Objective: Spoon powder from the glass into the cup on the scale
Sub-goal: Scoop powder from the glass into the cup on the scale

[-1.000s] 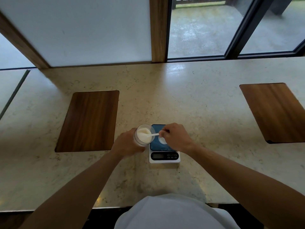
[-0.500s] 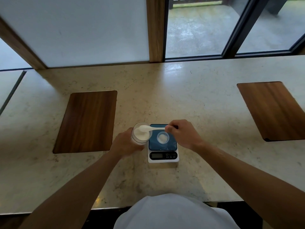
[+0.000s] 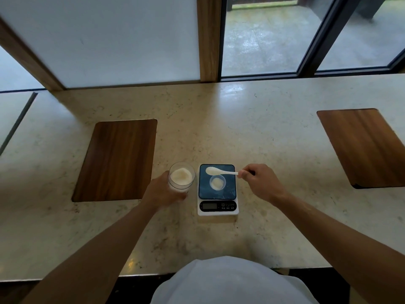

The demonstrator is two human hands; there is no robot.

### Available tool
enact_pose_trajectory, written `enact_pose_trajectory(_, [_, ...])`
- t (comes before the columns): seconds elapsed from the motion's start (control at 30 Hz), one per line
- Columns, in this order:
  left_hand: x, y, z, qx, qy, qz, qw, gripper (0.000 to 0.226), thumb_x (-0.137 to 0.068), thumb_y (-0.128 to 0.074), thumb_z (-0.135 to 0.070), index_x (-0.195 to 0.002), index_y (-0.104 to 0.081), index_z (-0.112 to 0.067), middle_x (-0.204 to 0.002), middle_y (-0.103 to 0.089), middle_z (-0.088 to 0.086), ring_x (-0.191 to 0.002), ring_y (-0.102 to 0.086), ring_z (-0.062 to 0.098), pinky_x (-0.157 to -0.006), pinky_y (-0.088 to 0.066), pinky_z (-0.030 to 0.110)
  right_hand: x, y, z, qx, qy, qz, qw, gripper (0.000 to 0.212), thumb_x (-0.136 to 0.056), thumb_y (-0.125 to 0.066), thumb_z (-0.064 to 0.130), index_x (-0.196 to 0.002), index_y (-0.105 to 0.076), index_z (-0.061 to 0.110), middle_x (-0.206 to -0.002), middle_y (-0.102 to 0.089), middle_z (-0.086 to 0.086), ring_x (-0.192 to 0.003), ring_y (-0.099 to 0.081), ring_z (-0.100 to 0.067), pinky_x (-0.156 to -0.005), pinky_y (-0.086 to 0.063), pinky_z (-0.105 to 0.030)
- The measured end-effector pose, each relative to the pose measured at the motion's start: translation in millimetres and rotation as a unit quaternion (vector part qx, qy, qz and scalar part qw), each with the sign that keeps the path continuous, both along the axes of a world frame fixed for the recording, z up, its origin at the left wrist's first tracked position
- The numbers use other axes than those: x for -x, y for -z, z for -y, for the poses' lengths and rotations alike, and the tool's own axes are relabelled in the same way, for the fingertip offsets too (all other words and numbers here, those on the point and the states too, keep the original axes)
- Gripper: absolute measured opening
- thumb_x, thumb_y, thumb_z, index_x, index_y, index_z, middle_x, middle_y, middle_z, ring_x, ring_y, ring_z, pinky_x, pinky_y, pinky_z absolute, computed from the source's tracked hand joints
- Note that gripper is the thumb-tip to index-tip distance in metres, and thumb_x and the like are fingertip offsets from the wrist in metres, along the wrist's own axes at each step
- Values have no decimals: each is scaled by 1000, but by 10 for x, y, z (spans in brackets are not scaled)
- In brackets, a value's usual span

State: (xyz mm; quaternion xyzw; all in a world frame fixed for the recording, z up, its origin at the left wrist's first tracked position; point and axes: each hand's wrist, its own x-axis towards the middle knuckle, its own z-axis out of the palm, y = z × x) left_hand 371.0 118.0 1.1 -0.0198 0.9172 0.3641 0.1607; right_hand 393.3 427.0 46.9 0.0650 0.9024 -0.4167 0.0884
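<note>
A clear glass [image 3: 181, 179] with white powder stands on the stone counter, left of the scale. My left hand [image 3: 162, 191] wraps around its near side. The white scale [image 3: 217, 189] has a dark blue platform, and a small clear cup [image 3: 217, 182] holding some powder sits in its middle. My right hand [image 3: 258, 182] pinches the handle of a white spoon [image 3: 220, 171]. The spoon's bowl carries powder and hovers over the platform's far left part, just beyond the cup.
Two wooden mats lie on the stone counter [image 3: 274, 139], one [image 3: 118, 160] left of the glass and another [image 3: 363, 148] far right. Windows and a wooden post rise behind the counter. The counter's near edge runs just in front of my body.
The spoon came out of the glass loaded with powder and travelled right over the scale. My right hand moved right with it. The glass went from tilted to upright.
</note>
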Motion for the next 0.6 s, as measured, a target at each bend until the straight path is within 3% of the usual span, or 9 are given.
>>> enact_pose_trajectory(0.17, [-12, -13, 17, 1, -2, 7, 1000, 86, -51, -83, -55, -129, -56, -29, -115, -69, -6, -105, -64, 19, -92, -54, 42, -80, 128, -39, -16, 13, 20, 1000, 21, -97, -57, 21, -84, -72, 13, -60, -56, 8, -53, -46, -7, -50, -32, -22])
enact_pose_trajectory(0.6, [-41, -47, 55, 3, 4, 2, 1000, 89, -49, -82, -60, -128, -56, -29, -114, -69, -8, -103, -65, 16, -90, -55, 39, -63, 380, 10, -88, 13, 27, 996, 23, -97, -57, 22, -92, -74, 7, -67, -58, 7, -58, -50, -4, -51, -31, -20])
